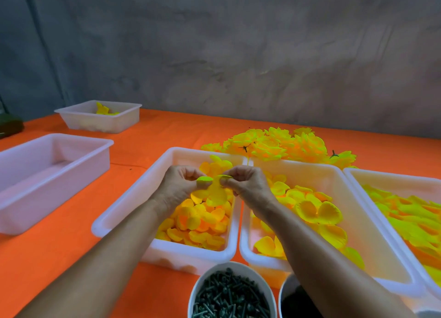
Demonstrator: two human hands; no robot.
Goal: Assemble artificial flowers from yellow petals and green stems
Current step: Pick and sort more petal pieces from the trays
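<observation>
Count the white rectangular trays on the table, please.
5: far left back, near left, under the hands, right of it, and far right, cut off by the frame.

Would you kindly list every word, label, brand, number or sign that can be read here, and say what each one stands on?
None: no readable text shows anywhere.
The white tubs, the bowl of green stems, the orange tablecloth and the grey wall are all plain.
The dark object at the left edge shows no legible marking.
</observation>
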